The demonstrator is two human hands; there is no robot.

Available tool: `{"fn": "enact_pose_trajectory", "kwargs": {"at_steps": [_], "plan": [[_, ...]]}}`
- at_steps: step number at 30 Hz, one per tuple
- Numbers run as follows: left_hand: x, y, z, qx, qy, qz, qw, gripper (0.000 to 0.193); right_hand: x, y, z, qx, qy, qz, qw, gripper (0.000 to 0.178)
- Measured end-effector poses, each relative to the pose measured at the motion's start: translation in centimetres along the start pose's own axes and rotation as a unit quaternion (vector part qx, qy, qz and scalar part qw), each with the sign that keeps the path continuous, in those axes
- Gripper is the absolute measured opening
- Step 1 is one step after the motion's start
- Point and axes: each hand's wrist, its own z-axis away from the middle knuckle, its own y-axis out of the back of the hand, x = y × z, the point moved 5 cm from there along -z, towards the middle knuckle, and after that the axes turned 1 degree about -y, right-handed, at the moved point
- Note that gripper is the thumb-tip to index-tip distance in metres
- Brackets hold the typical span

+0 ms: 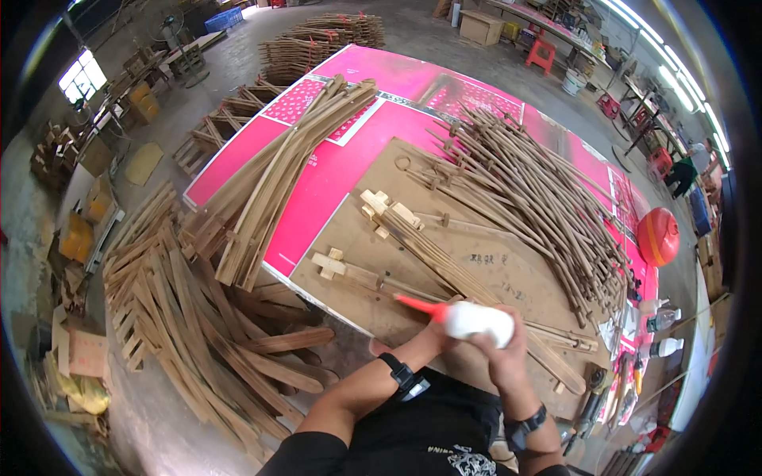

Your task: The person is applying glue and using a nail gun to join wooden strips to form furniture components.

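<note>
A white squeeze bottle (pixel 481 324) with a long red nozzle lies nearly level above the work table, its tip pointing left. My left hand (pixel 441 327) is closed around the bottle near the red nozzle. My right hand (pixel 506 354) wraps the bottle's body and lower end. Beneath them, several long wooden strips (pixel 444 262) lie on a brown board (pixel 349 238). Pale wooden blocks (pixel 329 263) are at the left end of one strip, close to the nozzle tip. More pale blocks (pixel 386 211) sit at the far end of other strips.
A large pile of thin wooden rods (pixel 532 214) covers the table's right side. Long flat slats (pixel 294 166) lie across the pink table top (pixel 238 163) at far left. Curved wooden slats (pixel 190 317) are heaped left of the table. A red round object (pixel 658 236) stands at the right edge.
</note>
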Motion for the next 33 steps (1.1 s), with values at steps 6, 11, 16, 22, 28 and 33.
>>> {"fn": "enact_pose_trajectory", "kwargs": {"at_steps": [6, 11, 16, 22, 28, 33], "plan": [[5.1, 2.4, -4.9, -0.112, -0.046, -0.202, 0.972, 0.044, 1.0, 10.2, 3.6, 0.001, 0.058, -0.346, 0.936, 0.075], [5.5, 3.0, -5.2, -0.124, -0.052, -0.213, 0.968, 0.036, 5.4, 14.2, 8.6, 0.006, -0.022, -0.344, 0.939, 0.075], [5.6, 3.5, -5.7, -0.094, -0.034, -0.224, 0.969, 0.031, 8.0, 14.9, 10.8, 0.097, 0.023, -0.470, 0.877, 0.077], [5.5, 3.6, -5.9, -0.090, -0.024, -0.228, 0.969, 0.030, 7.4, 14.4, 11.5, 0.092, -0.016, -0.257, 0.962, 0.077], [5.8, 3.7, -6.1, -0.112, -0.026, -0.253, 0.961, 0.028, 8.2, 13.7, 10.4, 0.141, 0.049, 0.034, 0.988, 0.064], [5.9, 3.2, -6.2, -0.121, -0.033, -0.247, 0.961, 0.029, 8.6, 14.0, 10.7, 0.190, 0.069, 0.175, 0.964, 0.052]]}}
